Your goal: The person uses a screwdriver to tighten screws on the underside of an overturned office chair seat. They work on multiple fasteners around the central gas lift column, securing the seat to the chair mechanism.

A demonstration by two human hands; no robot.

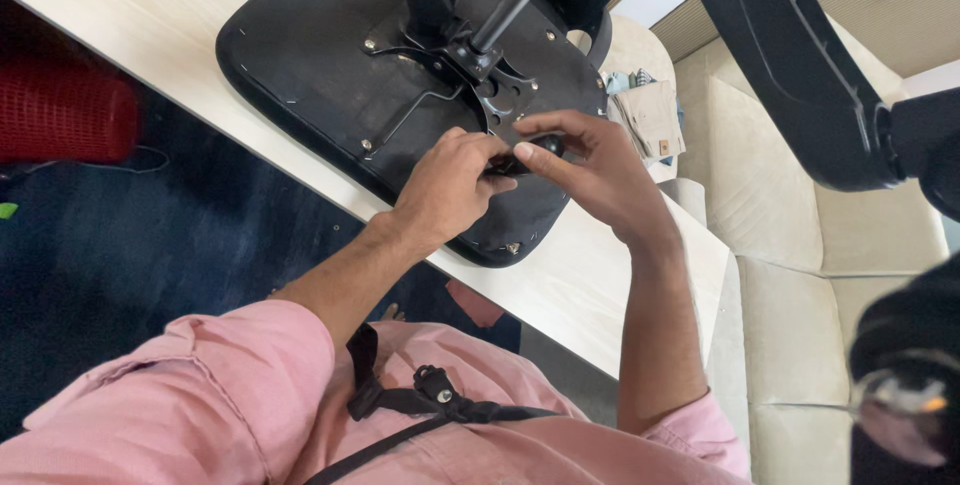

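At the centre of the frame, a small black knob [522,157] is gripped from both sides, by the left hand [448,188] and the right hand [590,167], against the underside of an upturned black chair seat [330,55] laid on a pale table [160,45]. The seat's metal mechanism plate [440,55] and gas cylinder [510,7] are seen above the hands, a chair base [800,65] at upper right, a beige sofa [800,275] at right.

A red mesh basket [62,115] sits far left of the hands on the dark blue floor [120,245]; a cream sofa [830,245] with folded clothes [650,117] lies right.
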